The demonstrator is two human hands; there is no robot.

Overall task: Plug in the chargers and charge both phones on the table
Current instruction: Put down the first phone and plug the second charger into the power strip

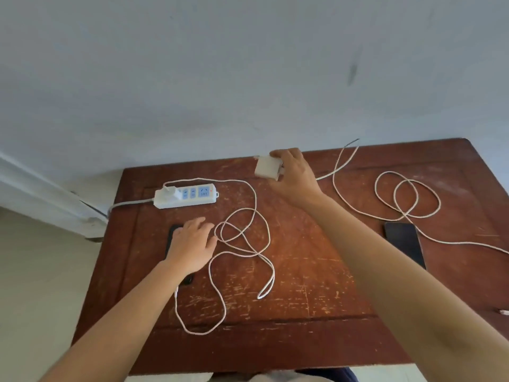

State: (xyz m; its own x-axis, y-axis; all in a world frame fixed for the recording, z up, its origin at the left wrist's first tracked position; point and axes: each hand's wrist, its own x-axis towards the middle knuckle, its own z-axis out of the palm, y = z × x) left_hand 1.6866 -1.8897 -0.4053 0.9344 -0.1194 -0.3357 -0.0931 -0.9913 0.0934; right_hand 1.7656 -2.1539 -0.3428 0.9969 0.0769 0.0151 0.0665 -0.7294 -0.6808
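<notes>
A white power strip [192, 201] lies at the table's back left, with one white charger [168, 193] plugged into its left socket. That charger's white cable [248, 244] loops across the middle of the table and runs to a black phone [172, 235], which lies mostly under my left hand [192, 244]. My left hand rests flat on that phone. My right hand [294, 175] holds a second white charger block [267, 167] above the table's back edge. Its cable [407, 199] coils at the right. A second black phone [405, 244] lies at the right.
The worn red-brown wooden table [303, 271] stands against a pale wall. The power strip's lead [129, 202] drops off the left edge. A cable tip [504, 312] lies at the far right edge.
</notes>
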